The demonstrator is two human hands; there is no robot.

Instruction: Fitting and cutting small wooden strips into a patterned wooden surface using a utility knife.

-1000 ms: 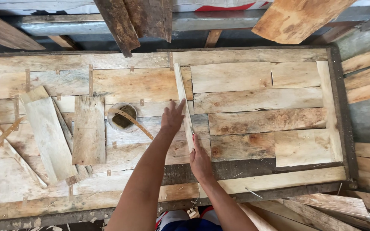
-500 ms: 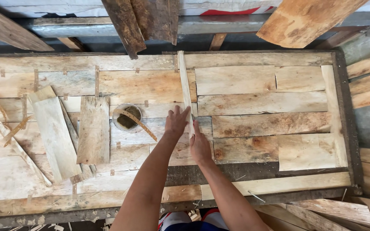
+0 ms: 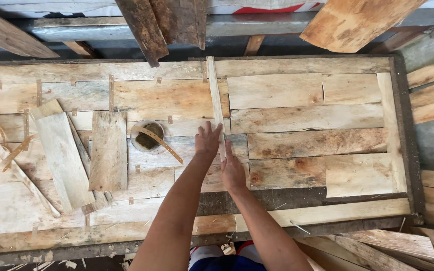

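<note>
Narrow wood strip — pale, thin, lying on the plank-covered surface with its long axis running away from the person, toward the far edge. Left hand rests at its near end, fingers spread flat beside and on it, gripping nothing. Right hand lies just nearer the body, fingers pressed along the strip's lower end. To the left: small round tin, loose boards.

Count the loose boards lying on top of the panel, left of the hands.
2 clear ones: a pale angled board at far left and a darker upright board beside the round cup. Thin strips underneath them may hide more.
</note>
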